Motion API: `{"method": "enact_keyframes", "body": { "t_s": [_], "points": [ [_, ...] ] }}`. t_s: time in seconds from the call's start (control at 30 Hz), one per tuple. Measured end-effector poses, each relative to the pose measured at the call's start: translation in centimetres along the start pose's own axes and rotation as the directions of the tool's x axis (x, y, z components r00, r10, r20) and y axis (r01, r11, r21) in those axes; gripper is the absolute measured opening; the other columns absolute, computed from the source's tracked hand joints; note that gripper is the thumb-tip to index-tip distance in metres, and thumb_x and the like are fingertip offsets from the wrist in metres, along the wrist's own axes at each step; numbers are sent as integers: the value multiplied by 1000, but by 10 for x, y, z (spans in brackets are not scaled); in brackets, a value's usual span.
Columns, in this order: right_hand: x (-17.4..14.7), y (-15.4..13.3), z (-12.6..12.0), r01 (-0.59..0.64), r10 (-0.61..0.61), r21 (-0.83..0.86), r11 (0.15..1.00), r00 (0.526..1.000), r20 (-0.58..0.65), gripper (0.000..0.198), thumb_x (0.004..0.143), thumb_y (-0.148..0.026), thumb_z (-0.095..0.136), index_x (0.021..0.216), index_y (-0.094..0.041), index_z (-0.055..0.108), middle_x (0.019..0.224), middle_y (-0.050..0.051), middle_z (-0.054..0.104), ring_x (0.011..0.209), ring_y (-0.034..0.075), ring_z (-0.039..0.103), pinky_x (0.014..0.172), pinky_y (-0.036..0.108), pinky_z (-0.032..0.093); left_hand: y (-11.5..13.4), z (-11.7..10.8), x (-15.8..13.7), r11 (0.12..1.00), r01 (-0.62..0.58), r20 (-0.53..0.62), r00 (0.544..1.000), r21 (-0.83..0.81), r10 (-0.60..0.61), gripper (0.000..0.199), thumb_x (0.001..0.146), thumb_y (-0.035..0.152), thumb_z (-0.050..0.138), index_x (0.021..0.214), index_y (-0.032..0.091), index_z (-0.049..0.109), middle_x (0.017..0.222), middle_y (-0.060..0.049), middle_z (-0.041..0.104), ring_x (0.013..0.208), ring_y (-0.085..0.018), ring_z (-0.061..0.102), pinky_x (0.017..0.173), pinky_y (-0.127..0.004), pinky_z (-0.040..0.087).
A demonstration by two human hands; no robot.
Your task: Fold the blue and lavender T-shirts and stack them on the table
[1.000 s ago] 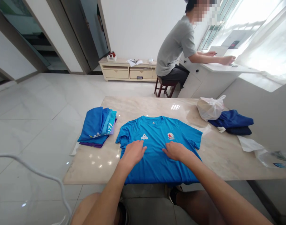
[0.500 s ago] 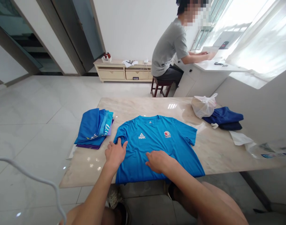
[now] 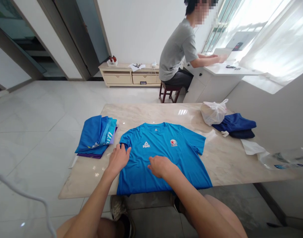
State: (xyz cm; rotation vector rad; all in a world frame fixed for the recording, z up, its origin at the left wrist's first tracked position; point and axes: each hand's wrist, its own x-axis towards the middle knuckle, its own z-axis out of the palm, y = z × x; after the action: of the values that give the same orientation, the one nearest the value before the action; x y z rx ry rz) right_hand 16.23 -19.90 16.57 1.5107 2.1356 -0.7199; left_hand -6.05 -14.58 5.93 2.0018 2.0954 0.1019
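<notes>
A blue short-sleeved T-shirt (image 3: 163, 155) lies spread face up on the marble-topped table, its collar pointing away from me. It carries a white PEAK logo and a red-and-white badge, and its hem reaches the near edge. My left hand (image 3: 118, 157) rests at the shirt's left side, just below the sleeve, fingers and thumb apart. Over the middle of the shirt is my right hand (image 3: 160, 166), its fingers loosely bent and pointing left, with no fabric visibly gripped. Some of its fingertips are hidden from view.
A stack of folded clothes (image 3: 94, 135) sits at the table's left edge. On the right are a white plastic bag (image 3: 213, 112), dark blue clothing (image 3: 237, 125), tissue (image 3: 252, 147) and a clear bottle (image 3: 282, 159). A person (image 3: 177, 49) sits at a white desk beyond.
My left hand has shifted slightly at the shirt's sleeve, its fingers less spread. The right hand stays over the shirt's middle. The whole view has moved a little; the shirt still lies flat.
</notes>
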Motion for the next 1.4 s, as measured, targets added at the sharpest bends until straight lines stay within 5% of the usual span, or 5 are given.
{"method": "enact_keyframes", "body": {
  "t_s": [0.27, 0.6, 0.87, 1.1, 1.4],
  "points": [
    [5, 17, 4, -73, 73, -19, 997, 997, 24, 44, 112, -25, 48, 148, -11, 67, 139, 21, 75, 131, 33, 73, 104, 42, 61, 12, 4, 19, 576, -74, -245, 943, -814, -225, 50, 95, 31, 73, 142, 13, 70, 144, -20, 67, 108, -26, 78, 101, -40, 63],
    [-12, 18, -3, -45, 46, 19, 999, 998, -43, 46, 113, -28, 46, 151, -10, 66, 140, 24, 74, 129, 34, 74, 103, 41, 60, 9, 7, 23, 169, 79, -8, 887, -982, -462, 61, 89, 40, 84, 140, 12, 68, 127, -16, 80, 114, -28, 78, 102, -40, 64],
    [-10, 21, 4, -34, 34, 22, 999, 999, -22, 46, 113, -32, 48, 150, -11, 66, 138, 23, 75, 129, 34, 74, 102, 42, 61, -5, -3, 19, 347, -76, -168, 956, -935, -242, 98, 76, 24, 83, 166, 25, 45, 134, -12, 74, 110, -22, 78, 93, -33, 64],
    [-10, 19, 5, -48, 47, -10, 999, 999, -20, 46, 114, -32, 48, 150, -10, 66, 139, 24, 74, 130, 35, 73, 103, 43, 60, -19, 5, 23, 457, 169, 123, 984, -873, -128, 37, 72, 34, 81, 101, 12, 82, 97, -10, 84, 94, -31, 77, 83, -39, 62],
    [-8, 16, 5, -42, 42, -2, 999, 999, -6, 47, 114, -32, 49, 153, -10, 65, 141, 24, 73, 131, 36, 73, 102, 42, 60, -26, 3, 35, 446, 76, -132, 899, -892, -418, 36, 90, 41, 66, 111, 14, 76, 113, -12, 81, 109, -27, 73, 99, -37, 57]
  ]
}}
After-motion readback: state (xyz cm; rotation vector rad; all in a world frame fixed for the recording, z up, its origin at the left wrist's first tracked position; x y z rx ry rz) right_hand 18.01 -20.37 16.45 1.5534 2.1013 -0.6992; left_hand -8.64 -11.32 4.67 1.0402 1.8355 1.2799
